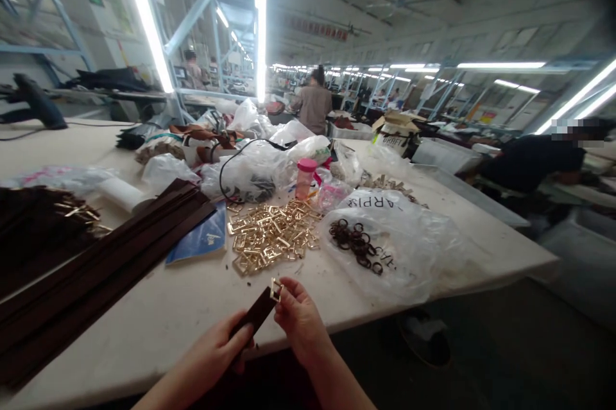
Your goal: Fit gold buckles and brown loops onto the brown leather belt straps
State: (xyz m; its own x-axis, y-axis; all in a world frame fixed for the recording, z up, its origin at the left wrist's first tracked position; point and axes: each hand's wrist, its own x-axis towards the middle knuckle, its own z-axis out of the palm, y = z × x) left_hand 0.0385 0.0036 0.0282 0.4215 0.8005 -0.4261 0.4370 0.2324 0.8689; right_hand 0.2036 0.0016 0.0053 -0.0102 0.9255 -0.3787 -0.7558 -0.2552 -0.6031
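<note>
My left hand [222,351] is closed around a dark brown leather strap [258,311], close to the strap's end, at the table's front edge. Between the fingertips of my right hand [299,315] is a gold belt buckle [275,290], held right at the end of the strap. Whether the strap passes through the buckle I cannot tell. Just beyond my hands lies a heap of gold buckles [272,235]. To its right, dark brown loops [353,243] rest on a clear plastic bag [409,256].
Long brown straps [91,275] lie stacked at the left, overlapping a blue booklet [199,240]. A pink-lidded jar [305,180] stands behind the buckles, with plastic bags [250,166] around it. One person [315,102] stands farther back; another [534,160] is at the right.
</note>
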